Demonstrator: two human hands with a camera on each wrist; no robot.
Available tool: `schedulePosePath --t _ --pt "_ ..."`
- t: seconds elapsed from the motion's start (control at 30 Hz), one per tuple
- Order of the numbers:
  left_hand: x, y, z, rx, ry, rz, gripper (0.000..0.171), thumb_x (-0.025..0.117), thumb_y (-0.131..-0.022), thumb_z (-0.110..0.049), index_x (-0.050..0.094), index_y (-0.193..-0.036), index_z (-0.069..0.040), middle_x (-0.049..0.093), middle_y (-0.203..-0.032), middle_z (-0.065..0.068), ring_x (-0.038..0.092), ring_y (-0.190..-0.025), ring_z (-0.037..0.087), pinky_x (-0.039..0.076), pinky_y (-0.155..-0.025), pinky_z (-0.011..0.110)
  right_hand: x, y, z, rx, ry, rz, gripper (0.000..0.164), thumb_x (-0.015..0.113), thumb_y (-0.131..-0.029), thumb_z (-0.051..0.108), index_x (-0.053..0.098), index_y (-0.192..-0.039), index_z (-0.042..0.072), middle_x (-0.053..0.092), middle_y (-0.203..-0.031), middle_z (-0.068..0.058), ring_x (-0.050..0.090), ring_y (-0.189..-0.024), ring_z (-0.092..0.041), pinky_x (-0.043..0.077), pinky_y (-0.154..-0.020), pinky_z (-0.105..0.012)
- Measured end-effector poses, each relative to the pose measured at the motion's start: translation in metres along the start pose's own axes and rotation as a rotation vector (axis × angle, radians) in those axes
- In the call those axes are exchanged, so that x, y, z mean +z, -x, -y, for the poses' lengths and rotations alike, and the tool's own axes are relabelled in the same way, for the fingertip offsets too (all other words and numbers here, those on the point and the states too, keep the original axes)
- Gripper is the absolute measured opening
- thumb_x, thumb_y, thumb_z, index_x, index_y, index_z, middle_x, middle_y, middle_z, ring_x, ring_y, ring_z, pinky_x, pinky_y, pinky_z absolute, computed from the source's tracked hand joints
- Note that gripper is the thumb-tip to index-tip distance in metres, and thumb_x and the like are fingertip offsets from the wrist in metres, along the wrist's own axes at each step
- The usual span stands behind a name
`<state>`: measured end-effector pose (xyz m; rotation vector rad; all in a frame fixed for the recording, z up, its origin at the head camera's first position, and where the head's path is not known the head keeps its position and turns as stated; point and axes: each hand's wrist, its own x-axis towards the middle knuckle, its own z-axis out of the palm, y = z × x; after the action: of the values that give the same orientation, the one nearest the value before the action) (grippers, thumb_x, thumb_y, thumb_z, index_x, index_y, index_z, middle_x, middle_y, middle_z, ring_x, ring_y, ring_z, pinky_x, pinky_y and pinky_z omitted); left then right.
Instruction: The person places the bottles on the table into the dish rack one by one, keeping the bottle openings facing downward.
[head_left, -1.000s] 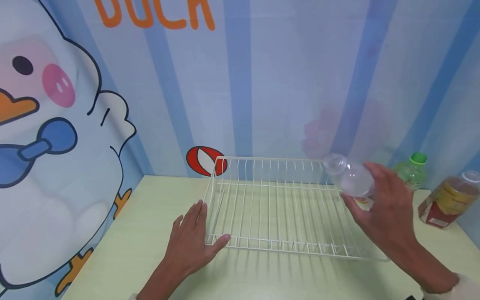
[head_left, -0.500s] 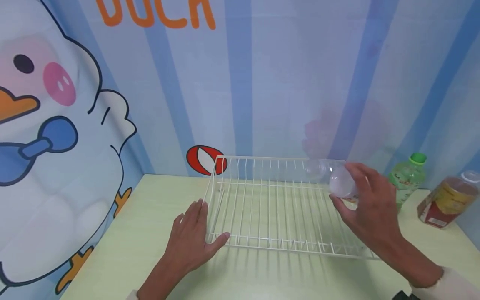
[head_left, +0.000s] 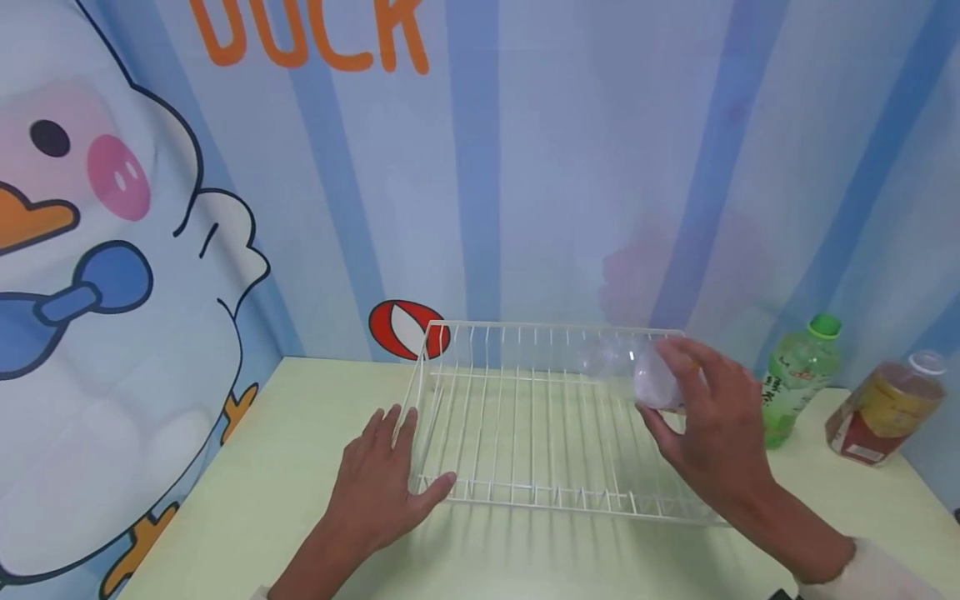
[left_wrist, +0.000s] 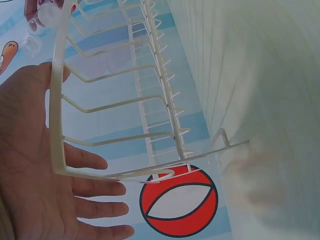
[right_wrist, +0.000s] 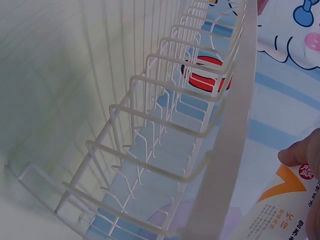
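Head view: the right hand grips a clear bottle over the right part of a white wire rack.
Right of center, the clear bottle is held tilted, mouth toward the left; whether it touches the wires cannot be told. Lower left of center, at the rack's end, the left hand has its fingers straight and spread, thumb at the rim. Toward the right edge stand a green-capped bottle and an amber bottle.
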<state>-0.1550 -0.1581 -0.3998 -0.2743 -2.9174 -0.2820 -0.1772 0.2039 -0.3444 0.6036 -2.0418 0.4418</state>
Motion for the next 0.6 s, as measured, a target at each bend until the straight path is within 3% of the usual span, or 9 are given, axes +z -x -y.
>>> schedulePosePath --t 0.3,0.6 --pt "-0.003 -0.005 -0.012 0.061 0.035 -0.120 0.084 0.061 -0.089 -0.059 0.045 -0.145 0.001 0.044 -0.148 0.020 0.034 -0.140 0.040 0.035 -0.106 0.061 0.007 -0.002 0.009 -0.039 -0.036 -0.066 0.090 0.094 -0.049 -0.003 0.058 -0.131 0.005 0.059 -0.125 -0.020 0.055 -0.106 -0.046 0.036 -0.080 -0.061" --pt "-0.014 -0.015 -0.047 0.203 0.124 -0.295 0.070 0.068 -0.088 -0.050 0.052 -0.138 -0.003 0.059 -0.133 0.013 0.051 -0.129 0.034 0.042 -0.102 0.057 0.010 -0.005 0.015 -0.078 -0.013 -0.029 0.085 0.091 -0.052 -0.003 0.058 -0.130 0.004 0.059 -0.126 -0.020 0.055 -0.109 -0.044 0.037 -0.087 -0.064"
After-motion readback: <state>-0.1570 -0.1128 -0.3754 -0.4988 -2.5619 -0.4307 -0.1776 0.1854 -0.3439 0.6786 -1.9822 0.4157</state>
